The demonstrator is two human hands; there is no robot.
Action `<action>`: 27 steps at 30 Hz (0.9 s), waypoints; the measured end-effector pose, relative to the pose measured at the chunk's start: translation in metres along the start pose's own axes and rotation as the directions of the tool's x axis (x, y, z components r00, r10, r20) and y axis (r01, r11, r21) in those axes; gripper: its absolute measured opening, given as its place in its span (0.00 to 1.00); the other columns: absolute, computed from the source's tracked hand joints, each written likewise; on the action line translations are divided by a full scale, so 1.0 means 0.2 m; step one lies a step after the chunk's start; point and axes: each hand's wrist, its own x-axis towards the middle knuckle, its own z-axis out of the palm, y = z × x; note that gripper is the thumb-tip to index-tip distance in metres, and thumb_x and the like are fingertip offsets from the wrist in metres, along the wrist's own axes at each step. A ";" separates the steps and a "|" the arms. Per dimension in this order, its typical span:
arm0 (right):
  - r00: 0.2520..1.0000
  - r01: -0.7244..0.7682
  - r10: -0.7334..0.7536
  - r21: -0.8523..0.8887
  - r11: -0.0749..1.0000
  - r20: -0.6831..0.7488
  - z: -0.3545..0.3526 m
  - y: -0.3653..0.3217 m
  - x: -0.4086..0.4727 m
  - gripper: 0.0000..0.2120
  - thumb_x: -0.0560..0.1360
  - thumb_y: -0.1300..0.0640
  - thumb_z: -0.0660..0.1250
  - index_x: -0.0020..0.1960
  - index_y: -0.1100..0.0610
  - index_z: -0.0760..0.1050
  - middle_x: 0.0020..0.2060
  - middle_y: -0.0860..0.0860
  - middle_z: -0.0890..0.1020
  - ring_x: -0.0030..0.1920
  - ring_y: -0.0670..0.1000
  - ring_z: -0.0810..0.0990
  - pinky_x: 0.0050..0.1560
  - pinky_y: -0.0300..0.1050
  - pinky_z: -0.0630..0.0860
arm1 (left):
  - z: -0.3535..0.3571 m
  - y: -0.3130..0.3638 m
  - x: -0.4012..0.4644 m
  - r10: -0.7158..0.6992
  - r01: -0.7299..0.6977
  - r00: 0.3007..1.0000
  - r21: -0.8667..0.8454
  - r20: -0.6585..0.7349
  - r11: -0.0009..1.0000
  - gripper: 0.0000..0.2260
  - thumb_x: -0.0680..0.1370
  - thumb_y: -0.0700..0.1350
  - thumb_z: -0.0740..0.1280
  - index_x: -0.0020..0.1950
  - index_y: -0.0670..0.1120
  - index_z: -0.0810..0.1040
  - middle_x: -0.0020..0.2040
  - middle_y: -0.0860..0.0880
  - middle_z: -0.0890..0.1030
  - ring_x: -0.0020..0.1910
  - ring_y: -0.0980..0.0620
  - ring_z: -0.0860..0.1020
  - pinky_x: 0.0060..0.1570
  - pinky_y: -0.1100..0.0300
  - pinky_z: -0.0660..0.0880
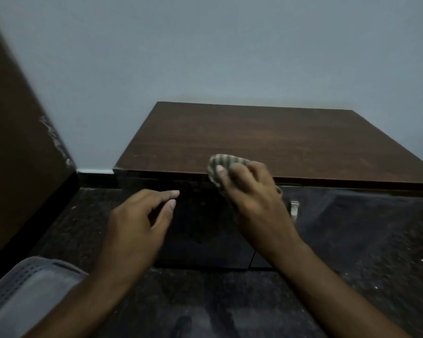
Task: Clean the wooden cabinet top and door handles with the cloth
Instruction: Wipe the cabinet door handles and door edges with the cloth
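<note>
Pale grey-blue wall (205, 57) behind, dim room, frame a bit blurred. Wooden cabinet top (266, 140) sits against the wall — dark reddish-brown, visible grain, faint pale scuffs near the front-left edge. Below it the cabinet front (205, 228) is glossy black, two doors with a thin seam between them low down. One metal door handle (294, 209) shows just right of the right wrist, small and silvery; another glint at the far right edge is too cut off to identify.

Cloth (220, 167) — small, bunched, grey-green with pale stripes — is at the front edge of the top, about mid-width, hanging over the lip. Right hand (252, 198) grips it, fingers curled around the wad, thumb pressed on its left side. Left hand (137, 223) hovers in front of the left door, fingers loosely extended, holding nothing.

Dark speckled floor (205, 301) below. Brown panel (17, 154) with chipped edge at left. Grey fabric (25, 289) in the bottom-left corner.
</note>
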 end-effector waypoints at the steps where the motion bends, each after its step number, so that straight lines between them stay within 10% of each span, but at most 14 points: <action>1: 0.998 0.068 -0.067 -0.015 0.998 0.022 0.02 -0.04 0.05 0.18 0.80 0.62 0.64 0.67 0.68 0.74 0.57 0.59 0.79 0.56 0.60 0.72 0.54 0.57 0.75 | 0.01 -0.01 0.00 -0.040 0.040 0.999 -0.004 -0.014 0.999 0.08 0.76 0.42 0.70 0.54 0.49 0.84 0.49 0.56 0.83 0.48 0.63 0.79 0.48 0.77 0.69; 11: 0.908 0.416 -0.412 -0.052 0.908 0.073 0.12 -0.01 0.10 0.18 0.83 0.61 0.60 0.71 0.64 0.69 0.62 0.57 0.74 0.62 0.64 0.75 0.58 0.61 0.72 | -0.08 -0.06 0.05 -0.358 0.339 0.904 -0.119 -0.234 0.933 0.09 0.77 0.45 0.68 0.55 0.49 0.85 0.50 0.56 0.85 0.46 0.68 0.77 0.48 0.82 0.67; 15: 0.878 0.472 -0.470 -0.001 0.881 0.090 0.30 -0.35 0.37 0.15 0.79 0.58 0.67 0.63 0.64 0.78 0.58 0.59 0.80 0.60 0.64 0.78 0.53 0.60 0.74 | -0.11 -0.07 0.05 -0.414 0.362 0.835 -0.205 -0.362 0.910 0.11 0.78 0.42 0.65 0.57 0.47 0.84 0.52 0.52 0.85 0.51 0.59 0.80 0.56 0.65 0.74; 20: 0.917 0.390 -0.389 0.003 0.921 0.091 0.36 -0.56 0.51 0.16 0.77 0.57 0.66 0.62 0.62 0.78 0.61 0.57 0.78 0.59 0.60 0.73 0.50 0.56 0.72 | -0.16 -0.10 0.06 -0.395 0.308 0.749 -0.249 -0.532 0.918 0.12 0.79 0.39 0.63 0.60 0.42 0.82 0.54 0.49 0.81 0.50 0.62 0.75 0.49 0.81 0.66; 27: 0.965 0.256 -0.253 -0.050 0.965 0.062 0.09 -0.05 0.09 0.20 0.82 0.59 0.63 0.72 0.65 0.71 0.65 0.59 0.77 0.63 0.65 0.75 0.60 0.60 0.73 | 0.03 0.03 0.01 -0.136 0.075 0.962 -0.250 -0.237 0.965 0.09 0.77 0.38 0.67 0.54 0.47 0.84 0.49 0.53 0.83 0.49 0.60 0.79 0.54 0.69 0.73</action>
